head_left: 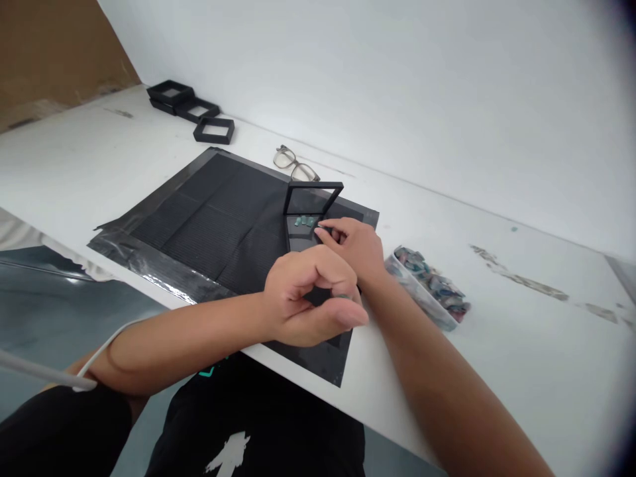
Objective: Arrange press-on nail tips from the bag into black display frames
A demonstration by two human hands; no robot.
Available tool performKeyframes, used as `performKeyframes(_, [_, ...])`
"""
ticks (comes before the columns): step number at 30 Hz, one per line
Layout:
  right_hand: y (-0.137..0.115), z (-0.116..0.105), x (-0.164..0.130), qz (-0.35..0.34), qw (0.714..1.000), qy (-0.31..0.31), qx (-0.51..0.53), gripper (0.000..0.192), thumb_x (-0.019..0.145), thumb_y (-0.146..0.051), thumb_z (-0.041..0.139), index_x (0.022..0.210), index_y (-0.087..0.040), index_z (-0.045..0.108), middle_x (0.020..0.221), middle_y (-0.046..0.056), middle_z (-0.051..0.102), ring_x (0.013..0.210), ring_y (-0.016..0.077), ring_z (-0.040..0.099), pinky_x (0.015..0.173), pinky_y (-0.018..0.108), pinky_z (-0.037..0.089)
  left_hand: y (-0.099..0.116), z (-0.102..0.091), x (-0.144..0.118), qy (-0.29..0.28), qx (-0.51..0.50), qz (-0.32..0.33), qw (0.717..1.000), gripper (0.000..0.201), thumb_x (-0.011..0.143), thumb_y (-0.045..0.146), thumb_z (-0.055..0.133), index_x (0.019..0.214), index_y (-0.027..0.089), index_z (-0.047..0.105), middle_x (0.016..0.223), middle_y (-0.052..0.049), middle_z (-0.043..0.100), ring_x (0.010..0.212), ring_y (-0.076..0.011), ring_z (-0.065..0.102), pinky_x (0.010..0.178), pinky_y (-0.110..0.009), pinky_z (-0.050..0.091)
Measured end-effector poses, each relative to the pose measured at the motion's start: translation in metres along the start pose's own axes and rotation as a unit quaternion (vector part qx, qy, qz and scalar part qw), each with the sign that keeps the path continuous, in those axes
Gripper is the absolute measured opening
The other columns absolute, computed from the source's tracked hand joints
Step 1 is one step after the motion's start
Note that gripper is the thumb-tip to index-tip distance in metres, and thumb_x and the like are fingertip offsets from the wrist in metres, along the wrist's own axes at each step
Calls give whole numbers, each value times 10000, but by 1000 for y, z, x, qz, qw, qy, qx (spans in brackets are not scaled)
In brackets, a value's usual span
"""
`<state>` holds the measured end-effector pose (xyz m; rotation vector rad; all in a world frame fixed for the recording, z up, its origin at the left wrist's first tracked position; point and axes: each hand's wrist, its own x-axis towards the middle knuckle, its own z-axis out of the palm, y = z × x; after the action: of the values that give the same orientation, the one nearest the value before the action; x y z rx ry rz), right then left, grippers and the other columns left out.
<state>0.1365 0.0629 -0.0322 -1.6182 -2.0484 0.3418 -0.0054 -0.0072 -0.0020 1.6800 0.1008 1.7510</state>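
Ref. item: black hinged display frame (308, 213), open, on black ribbed mat (199, 218).
Green chips (304, 221): approx. 3, in row inside frame's lower half.
Your L hand (315, 295): nearer you than frame, curled, thumb & fingertip apparently pinching green sliver (340, 296).
Your R hand (354, 245): at frame's R edge, fingertips narrow; can't tell if gripping.
Clear tub (422, 306), assorted pcs.: R of frame.
Eyeglasses (295, 162): just behind frame.
Risks (judged): R-hand bump could shift frame, scatter chips; slack L pinch could drop sliver; R forearm could knock tub.
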Motion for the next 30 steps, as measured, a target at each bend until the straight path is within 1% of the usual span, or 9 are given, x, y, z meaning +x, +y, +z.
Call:
performKeyframes(3, [3,0,1,1,1000,-3,13,226,942,-396,602,970,-194,700,855,19,673,800,162,614,775,344,502,1,0,2,2,15,9,1000,285,951,338,636,765,177,493,581,50,562,469,-49,517,500,-178,437])
performKeyframes(6, [7,-2,1,5,999,-5,31,214,944,-348,539,944,-211,704,866,34,689,777,173,603,726,325,475,1,-1,2,6,9,5,1000,293,948,342,643,756,164,513,588,41,564,476,-48,523,504,-177,439])
performKeyframes(9, [10,-5,3,11,999,-24,40,259,958,-359,469,960,-210,681,883,45,704,747,178,602,674,318,452,0,-3,1,10,-21,-7,1000,284,978,363,596,790,155,548,580,27,575,492,-60,555,523,-186,456])
performKeyframes(11, [9,-9,5,12,998,-51,34,274,966,-368,448,928,-215,673,861,42,706,742,182,602,661,317,436,0,-3,1,2,-45,-24,999,289,1005,382,546,821,159,559,562,28,579,486,-64,563,525,-189,462])
performKeyframes(16, [1,-25,5,12,990,-143,-12,276,957,-377,480,838,-224,676,762,32,702,678,182,592,599,301,394,4,-1,6,20,-42,-51,998,354,1027,430,488,785,174,523,521,40,566,445,-57,511,515,-198,454])
performKeyframes(19, [-5,-38,4,16,981,-184,-60,249,939,-341,500,797,-229,671,779,49,715,657,189,594,573,302,375,6,0,9,26,-33,-59,997,397,1046,436,431,749,179,491,513,46,536,442,-57,492,508,-202,445])
performKeyframes(21, [-8,-46,2,16,974,-205,-96,221,900,-297,537,722,-228,647,744,56,704,603,186,571,553,308,357,6,1,8,24,-31,-67,997,414,1058,438,387,750,181,491,520,45,526,449,-60,486,500,-204,435])
performKeyframes(25, [-14,-58,-2,8,962,-235,-142,224,838,-244,583,615,-230,578,639,44,658,489,157,500,507,309,316,5,-1,4,22,-37,-91,995,434,1054,446,392,744,175,527,532,33,520,477,-69,475,509,-217,426])
performKeyframes(30, [-21,-59,0,-6,958,-239,-160,175,840,-257,591,668,-232,582,689,36,682,525,158,527,518,311,328,4,-3,2,-17,-29,-96,995,433,1056,389,406,714,158,538,586,16,548,537,-63,500,576,-227,446])
